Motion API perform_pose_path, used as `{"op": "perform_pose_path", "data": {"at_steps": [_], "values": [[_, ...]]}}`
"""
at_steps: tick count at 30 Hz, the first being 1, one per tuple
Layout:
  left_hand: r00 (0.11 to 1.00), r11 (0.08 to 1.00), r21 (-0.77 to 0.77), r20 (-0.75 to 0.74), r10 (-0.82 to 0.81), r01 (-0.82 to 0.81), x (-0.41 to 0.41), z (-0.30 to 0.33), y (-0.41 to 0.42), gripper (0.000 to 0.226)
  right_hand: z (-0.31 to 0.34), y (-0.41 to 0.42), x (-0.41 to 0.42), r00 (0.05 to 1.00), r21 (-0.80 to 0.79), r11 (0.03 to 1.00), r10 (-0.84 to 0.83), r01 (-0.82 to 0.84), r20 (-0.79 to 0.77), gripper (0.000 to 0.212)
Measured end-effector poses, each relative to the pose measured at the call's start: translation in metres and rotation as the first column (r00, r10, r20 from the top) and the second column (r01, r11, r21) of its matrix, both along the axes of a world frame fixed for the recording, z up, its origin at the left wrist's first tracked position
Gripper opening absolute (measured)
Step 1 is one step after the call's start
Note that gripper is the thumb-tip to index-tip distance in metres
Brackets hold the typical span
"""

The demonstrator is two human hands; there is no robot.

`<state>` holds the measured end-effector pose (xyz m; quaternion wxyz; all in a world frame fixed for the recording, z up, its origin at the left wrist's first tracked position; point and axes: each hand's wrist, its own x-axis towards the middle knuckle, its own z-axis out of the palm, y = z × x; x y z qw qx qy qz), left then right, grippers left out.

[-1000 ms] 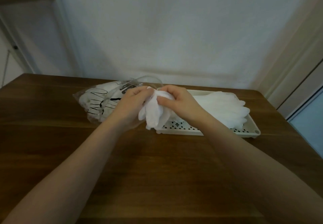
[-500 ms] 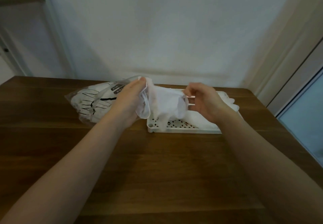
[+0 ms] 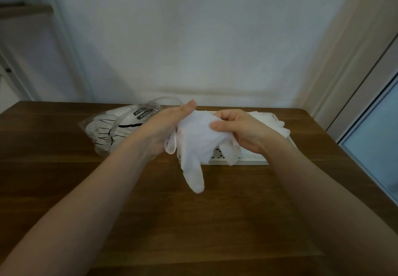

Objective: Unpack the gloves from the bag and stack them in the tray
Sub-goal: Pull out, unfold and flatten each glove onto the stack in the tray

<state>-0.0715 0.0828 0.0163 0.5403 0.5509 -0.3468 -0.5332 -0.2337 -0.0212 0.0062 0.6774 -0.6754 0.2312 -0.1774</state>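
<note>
Brown wooden table [image 3: 193,221], clear bag [image 3: 112,129] beside white perforated tray [image 3: 241,162] at its far edge.

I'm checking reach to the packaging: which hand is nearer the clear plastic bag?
Left. The left hand overlaps the clear plastic bag; the right hand is over the white tray.

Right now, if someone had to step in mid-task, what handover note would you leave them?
Left hand: holds the left side of a white glove.
Right hand: pinches the same glove's right edge; its fingers dangle above the table.
Bag: on the table to the left, open, with more gloves inside.
Tray: behind the hands, already holding a pile of white gloves.
Done: some gloves stacked.
Left: lay this glove on the pile, then empty the bag.
</note>
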Motion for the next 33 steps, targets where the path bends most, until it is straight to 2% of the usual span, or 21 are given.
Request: {"op": "perform_pose_path", "data": {"at_steps": [2, 5, 7, 11, 14, 16, 18, 20, 22, 24, 26, 28, 29, 31, 33], "values": [[0.999, 0.999, -0.007, 0.023, -0.039, 0.039, 0.001, -0.002, 0.000, 0.027, 0.001, -0.005, -0.007, 1.000, 0.045, 0.999, 0.005, -0.005, 0.002, 0.013], [0.995, 0.996, 0.039, 0.051, 0.082, -0.084, 0.001, -0.002, -0.004, 0.025, -0.001, -0.011, -0.015, 0.998, 0.112, 0.994, -0.027, 0.021, 0.056, 0.012], [0.990, 0.990, 0.024, 0.041, 0.136, -0.137, -0.005, 0.000, -0.009, 0.022, -0.003, -0.015, -0.020, 0.993, 0.096, 0.991, -0.100, 0.093, 0.065, 0.012], [0.988, 0.990, -0.059, 0.081, 0.134, -0.129, -0.018, 0.000, -0.025, 0.017, -0.007, -0.027, -0.033, 0.941, -0.108, 0.936, -0.337, 0.334, -0.014, 0.017], [0.965, 0.987, -0.089, 0.217, 0.148, -0.132, -0.029, -0.006, -0.043, 0.020, -0.007, -0.039, -0.048, 0.891, -0.350, 0.859, -0.436, 0.373, -0.122, 0.014], [0.907, 0.985, -0.115, 0.388, 0.167, -0.132, -0.036, -0.013, -0.053, 0.022, -0.004, -0.047, -0.057, 0.844, -0.557, 0.772, -0.491, 0.306, -0.217, 0.016], [0.793, 0.986, -0.131, 0.588, 0.158, -0.099, -0.046, -0.019, -0.066, 0.025, 0.002, -0.062, -0.068, 0.777, -0.745, 0.640, -0.561, 0.188, -0.286, 0.016], [0.639, 0.985, -0.149, 0.750, 0.171, -0.090, -0.050, -0.025, -0.078, 0.022, 0.011, -0.073, -0.073, 0.745, -0.823, 0.557, -0.595, 0.113, -0.300, 0.015], [0.552, 0.977, -0.188, 0.806, 0.214, -0.104, -0.051, -0.030, -0.088, 0.019, 0.013, -0.084, -0.071, 0.754, -0.855, 0.509, -0.599, 0.098, -0.270, 0.015], [0.537, 0.966, -0.216, 0.804, 0.257, -0.139, -0.048, -0.035, -0.094, 0.016, 0.008, -0.095, -0.064, 0.754, -0.857, 0.514, -0.581, 0.049, -0.305, 0.019], [0.510, 0.967, -0.209, 0.822, 0.254, -0.145, -0.046, -0.042, -0.098, 0.013, -0.003, -0.109, -0.062, 0.714, -0.809, 0.585, -0.539, -0.063, -0.446, 0.027], [0.415, 0.981, -0.161, 0.889, 0.193, -0.112, -0.041, -0.047, -0.101, 0.015, -0.014, -0.119, -0.066, 0.695, -0.733, 0.669, -0.470, -0.122, -0.544, 0.028], [0.365, 0.987, -0.126, 0.918, 0.153, -0.097, -0.039, -0.050, -0.102, 0.023, -0.016, -0.122, -0.068, 0.699, -0.719, 0.681, -0.446, -0.140, -0.559, 0.025], [0.299, 0.995, -0.047, 0.952, 0.070, -0.085, -0.035, -0.053, -0.104, 0.037, -0.016, -0.128, -0.071, 0.705, -0.736, 0.662, -0.454, -0.141, -0.544, 0.020], [0.267, 0.996, -0.017, 0.963, 0.041, -0.093, -0.034, -0.056, -0.105, 0.038, -0.013, -0.132, -0.068, 0.687, -0.772, 0.631, -0.529, -0.074, -0.498, 0.020]]}}
